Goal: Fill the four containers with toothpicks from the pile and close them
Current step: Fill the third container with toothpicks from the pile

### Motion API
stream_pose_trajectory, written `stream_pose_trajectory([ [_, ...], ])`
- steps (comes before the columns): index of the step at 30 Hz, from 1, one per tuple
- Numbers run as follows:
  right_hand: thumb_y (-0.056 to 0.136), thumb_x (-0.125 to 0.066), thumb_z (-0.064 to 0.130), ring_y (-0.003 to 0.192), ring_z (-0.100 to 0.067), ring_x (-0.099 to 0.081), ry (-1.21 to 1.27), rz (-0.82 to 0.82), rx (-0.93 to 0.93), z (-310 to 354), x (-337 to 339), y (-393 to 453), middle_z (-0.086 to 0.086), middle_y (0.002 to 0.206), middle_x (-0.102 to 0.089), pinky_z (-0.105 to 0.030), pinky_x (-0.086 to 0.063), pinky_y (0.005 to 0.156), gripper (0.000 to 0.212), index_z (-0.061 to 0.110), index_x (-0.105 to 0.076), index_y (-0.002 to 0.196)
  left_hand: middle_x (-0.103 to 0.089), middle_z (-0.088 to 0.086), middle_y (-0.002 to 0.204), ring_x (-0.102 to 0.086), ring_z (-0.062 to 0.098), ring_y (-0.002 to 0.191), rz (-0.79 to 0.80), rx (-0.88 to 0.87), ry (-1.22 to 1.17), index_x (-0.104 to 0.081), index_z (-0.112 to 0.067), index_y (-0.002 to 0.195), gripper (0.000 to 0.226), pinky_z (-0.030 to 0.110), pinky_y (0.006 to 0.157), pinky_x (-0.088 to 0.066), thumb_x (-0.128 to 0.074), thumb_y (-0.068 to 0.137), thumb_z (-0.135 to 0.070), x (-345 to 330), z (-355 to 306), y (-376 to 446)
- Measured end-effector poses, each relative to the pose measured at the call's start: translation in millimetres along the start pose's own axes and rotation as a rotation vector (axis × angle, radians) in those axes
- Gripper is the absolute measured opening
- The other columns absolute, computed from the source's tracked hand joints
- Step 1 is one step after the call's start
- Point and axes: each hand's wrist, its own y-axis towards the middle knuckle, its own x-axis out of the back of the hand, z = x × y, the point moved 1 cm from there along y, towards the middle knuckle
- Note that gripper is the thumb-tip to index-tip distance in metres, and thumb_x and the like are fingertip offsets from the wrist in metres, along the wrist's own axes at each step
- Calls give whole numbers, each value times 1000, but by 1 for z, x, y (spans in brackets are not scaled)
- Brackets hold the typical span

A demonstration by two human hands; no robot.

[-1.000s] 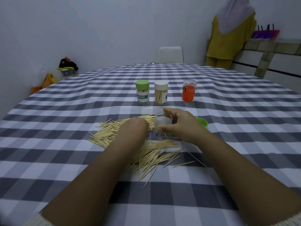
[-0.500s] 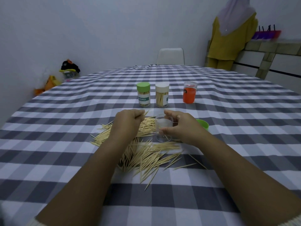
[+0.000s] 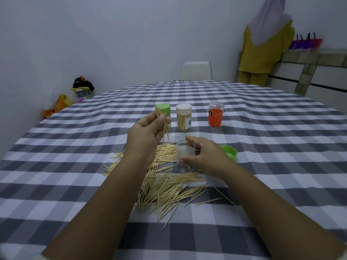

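A pile of toothpicks (image 3: 165,186) lies spread on the checked tablecloth (image 3: 56,166) in front of me. My left hand (image 3: 145,136) is raised above the pile and pinches a small bunch of toothpicks (image 3: 165,126). My right hand (image 3: 205,156) grips a clear open container (image 3: 185,156) standing at the pile's far edge, with one or two picks inside. A loose green lid (image 3: 229,152) lies just right of that hand. Behind stand a green-lidded container (image 3: 163,109), a white-lidded container (image 3: 184,117) with toothpicks, and an orange one (image 3: 216,117).
A white chair (image 3: 196,70) stands at the table's far side. A person in yellow clothes (image 3: 262,53) stands at the back right by a tiled counter (image 3: 315,72). Toys and bags (image 3: 75,94) lie on the floor at the left wall.
My left hand rose from the pile, lifting a bunch of toothpicks up in front of the green-lidded container. My right hand stayed on the clear container.
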Motion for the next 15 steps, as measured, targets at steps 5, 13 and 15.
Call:
stream_pose_trajectory([
  [5,79,-74,26,113,-8,-46,2,-4,2,1,0,-1,2,143,-45,-13,-39,70,78,23,-33,146,-70,5,86,-69,15,82,18,13,-103,-65,-4,102,16,24,75,-58,-55,90,2,-16,3,2],
  [13,80,-74,24,110,-5,-43,31,-4,10,4,0,-3,1,143,-44,-18,-39,82,77,22,-34,145,-73,3,83,-69,16,86,48,73,-65,-64,-3,102,18,25,81,-57,-55,88,4,-20,23,-6],
  [15,80,-74,23,114,-7,-45,32,-5,10,4,0,-4,1,143,-44,-19,-40,83,77,21,-34,145,-73,3,82,-69,16,86,58,91,-42,-64,-4,101,18,26,85,-56,-55,87,4,-17,24,-9],
])
